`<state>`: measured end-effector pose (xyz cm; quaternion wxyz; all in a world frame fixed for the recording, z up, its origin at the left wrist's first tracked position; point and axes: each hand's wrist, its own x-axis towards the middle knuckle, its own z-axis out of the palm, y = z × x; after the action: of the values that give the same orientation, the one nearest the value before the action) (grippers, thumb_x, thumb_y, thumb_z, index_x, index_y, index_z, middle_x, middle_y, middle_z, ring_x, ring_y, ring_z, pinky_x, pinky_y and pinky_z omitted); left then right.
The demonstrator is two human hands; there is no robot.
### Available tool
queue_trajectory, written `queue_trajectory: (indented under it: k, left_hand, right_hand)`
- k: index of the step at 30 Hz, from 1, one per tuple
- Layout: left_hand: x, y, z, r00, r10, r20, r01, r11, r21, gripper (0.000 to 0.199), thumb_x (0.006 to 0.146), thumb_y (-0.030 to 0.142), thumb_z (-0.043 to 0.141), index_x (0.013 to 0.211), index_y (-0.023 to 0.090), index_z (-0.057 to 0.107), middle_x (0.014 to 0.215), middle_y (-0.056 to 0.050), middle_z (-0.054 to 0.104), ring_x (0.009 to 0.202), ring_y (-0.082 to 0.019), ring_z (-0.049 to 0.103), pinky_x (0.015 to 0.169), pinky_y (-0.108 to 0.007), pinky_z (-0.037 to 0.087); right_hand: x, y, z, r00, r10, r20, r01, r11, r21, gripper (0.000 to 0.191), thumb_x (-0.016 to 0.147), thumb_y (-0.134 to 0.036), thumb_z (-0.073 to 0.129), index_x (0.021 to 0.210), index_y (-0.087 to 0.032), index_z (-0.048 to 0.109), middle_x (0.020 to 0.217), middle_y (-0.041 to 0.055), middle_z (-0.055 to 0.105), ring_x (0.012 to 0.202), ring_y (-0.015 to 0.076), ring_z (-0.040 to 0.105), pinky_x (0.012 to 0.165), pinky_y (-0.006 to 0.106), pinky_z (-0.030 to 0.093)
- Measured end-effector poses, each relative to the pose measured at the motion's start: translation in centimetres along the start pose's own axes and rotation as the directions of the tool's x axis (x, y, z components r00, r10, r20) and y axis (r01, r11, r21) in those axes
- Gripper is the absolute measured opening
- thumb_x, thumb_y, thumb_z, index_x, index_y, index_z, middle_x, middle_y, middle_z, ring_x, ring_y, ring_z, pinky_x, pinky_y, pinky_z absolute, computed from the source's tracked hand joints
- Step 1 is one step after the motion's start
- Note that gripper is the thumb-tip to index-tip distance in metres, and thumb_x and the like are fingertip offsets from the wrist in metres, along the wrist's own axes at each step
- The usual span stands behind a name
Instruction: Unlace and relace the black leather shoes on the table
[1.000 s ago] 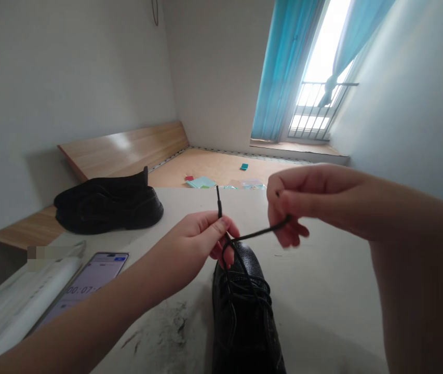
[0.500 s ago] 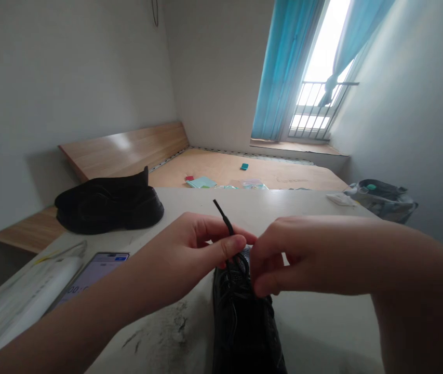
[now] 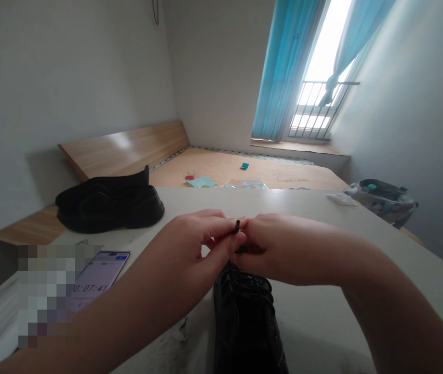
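Observation:
A black lace-up shoe [image 3: 246, 322] stands on the white table, its toe toward me. Both hands meet above its far end. My left hand [image 3: 201, 249] pinches a black shoelace [image 3: 237, 226] between thumb and forefinger, and a short end of it sticks up. Right beside it, my right hand [image 3: 273, 249] is closed at the lace, its fingertips partly hidden behind the left thumb. Another black shoe [image 3: 110, 203] lies at the table's back left.
A phone [image 3: 102, 278] showing a timer lies left of my left forearm, beside a blurred pale object. A white tissue [image 3: 341, 199] is at the back right edge, near a bag [image 3: 387, 200]. Behind the white table [image 3: 322, 322] is a wooden surface [image 3: 221, 162] with small items.
My right hand has moved up and left against my left hand. The lace end that stood tall above the left fingers now shows only as a short stub.

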<state>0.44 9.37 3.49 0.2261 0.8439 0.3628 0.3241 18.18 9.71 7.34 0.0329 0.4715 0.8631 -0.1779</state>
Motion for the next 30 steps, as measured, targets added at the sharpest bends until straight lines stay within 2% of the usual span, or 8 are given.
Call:
queue_trajectory:
  k: [5, 9, 11, 14, 17, 24, 27, 30]
  left_hand:
    - [-0.2, 0.0, -0.1, 1.000, 0.019, -0.022, -0.018, 0.999, 0.033, 0.027, 0.095, 0.028, 0.052, 0.074, 0.021, 0.067, 0.076, 0.002, 0.064, 0.087, -0.016, 0.064, 0.072, -0.025, 0.047]
    - [-0.2, 0.5, -0.3, 1.000, 0.017, -0.013, -0.017, 1.000, 0.003, 0.021, 0.095, 0.024, 0.052, 0.094, 0.025, 0.073, 0.084, 0.003, 0.068, 0.078, -0.013, 0.063, 0.063, -0.022, 0.046]
    - [-0.2, 0.7, -0.5, 1.000, 0.019, 0.000, -0.019, 1.000, 0.012, 0.021, 0.095, 0.022, 0.052, 0.091, 0.025, 0.072, 0.078, 0.005, 0.066, 0.068, -0.010, 0.060, 0.058, -0.021, 0.044]
    - [-0.1, 1.0, -0.7, 1.000, 0.003, 0.026, -0.003, 1.000, 0.030, 0.021, 0.093, 0.021, 0.052, 0.083, 0.025, 0.070, 0.073, 0.006, 0.064, 0.066, -0.010, 0.058, 0.057, -0.022, 0.042]
    - [0.1, 1.1, -0.8, 0.997, -0.044, 0.059, 0.042, 0.998, 0.036, 0.021, 0.094, 0.025, 0.052, 0.086, 0.027, 0.071, 0.080, 0.006, 0.069, 0.075, -0.013, 0.063, 0.060, -0.023, 0.043]
    - [-0.5, 1.3, -2.1, 0.988, -0.133, 0.084, 0.120, 0.983, 0.139, 0.021, 0.092, 0.038, 0.053, 0.095, 0.030, 0.073, 0.088, 0.006, 0.074, 0.062, -0.011, 0.060, 0.049, -0.022, 0.038]
    - [-1.0, 1.3, -2.8, 0.980, -0.146, 0.136, 0.115, 0.969, 0.217, 0.024, 0.092, 0.041, 0.051, 0.102, 0.031, 0.070, 0.076, 0.005, 0.071, 0.056, -0.011, 0.058, 0.048, -0.023, 0.036]
    - [-1.5, 1.1, -3.4, 0.948, -0.145, 0.284, 0.064, 0.959, 0.275, 0.021, 0.093, 0.035, 0.048, 0.091, 0.029, 0.068, 0.066, 0.006, 0.066, 0.055, -0.012, 0.058, 0.050, -0.024, 0.035]
  right_hand:
    - [0.2, -0.5, 0.8, 0.996, 0.044, -0.083, -0.050, 0.996, -0.072, 0.021, 0.085, -0.023, 0.043, 0.066, -0.019, 0.049, 0.062, -0.0003, 0.055, 0.053, 0.0119, 0.041, 0.049, 0.027, 0.027]
    - [0.2, 0.4, 0.3, 0.996, -0.090, 0.004, 0.090, 0.996, 0.020, 0.020, 0.090, -0.023, 0.045, 0.079, -0.019, 0.061, 0.076, 0.0012, 0.063, 0.063, 0.0133, 0.050, 0.055, 0.027, 0.033]
    - [0.1, 1.2, -0.3, 0.988, -0.136, 0.071, 0.127, 0.985, 0.113, 0.020, 0.091, -0.032, 0.051, 0.083, -0.019, 0.064, 0.076, 0.0004, 0.063, 0.066, 0.0136, 0.051, 0.057, 0.026, 0.036]
    - [-0.2, 2.4, -1.2, 0.980, -0.115, 0.163, 0.080, 0.974, 0.210, 0.029, 0.089, -0.045, 0.059, 0.078, -0.019, 0.065, 0.067, -0.0023, 0.058, 0.062, 0.0126, 0.049, 0.057, 0.025, 0.037]
    - [-0.7, 3.2, -1.8, 0.976, -0.133, 0.172, 0.087, 0.964, 0.253, 0.024, 0.088, -0.042, 0.062, 0.080, -0.020, 0.067, 0.067, -0.0038, 0.058, 0.063, 0.0113, 0.049, 0.056, 0.024, 0.038]
    - [-2.2, 3.2, -2.8, 0.969, -0.107, 0.223, 0.036, 0.953, 0.300, 0.025, 0.090, -0.035, 0.055, 0.082, -0.018, 0.071, 0.075, 0.0003, 0.066, 0.069, 0.0128, 0.059, 0.059, 0.022, 0.043]
    - [-3.9, 3.7, -2.6, 0.980, -0.067, 0.185, 0.007, 0.951, 0.308, 0.026, 0.088, -0.038, 0.058, 0.082, -0.018, 0.073, 0.073, 0.0016, 0.066, 0.067, 0.0137, 0.059, 0.061, 0.024, 0.045]
    - [-5.8, 4.2, -1.2, 0.998, -0.019, 0.060, 0.000, 0.953, 0.304, 0.027, 0.084, -0.043, 0.063, 0.078, -0.019, 0.074, 0.067, 0.0020, 0.063, 0.064, 0.0153, 0.058, 0.060, 0.026, 0.046]
